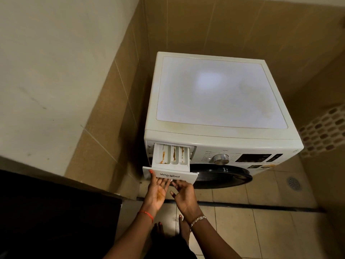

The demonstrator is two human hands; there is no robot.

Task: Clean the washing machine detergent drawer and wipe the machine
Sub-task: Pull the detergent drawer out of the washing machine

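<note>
A white front-loading washing machine (220, 94) stands in a tiled corner. Its detergent drawer (171, 157) is pulled out at the upper left of the front, showing three compartments streaked with brown residue. My left hand (158, 191) is palm up under the drawer's front panel, fingers straight and touching it, thumb on the panel's left edge. My right hand (183, 193) is just below the panel's right part with fingers spread and relaxed; whether it touches the panel I cannot tell.
A silver dial (221, 158) and a dark display (253, 157) sit on the control panel, with the dark round door (224, 176) below. Beige tiled walls close in left and behind. A floor drain (294, 182) lies right. A dark surface (52, 212) is at lower left.
</note>
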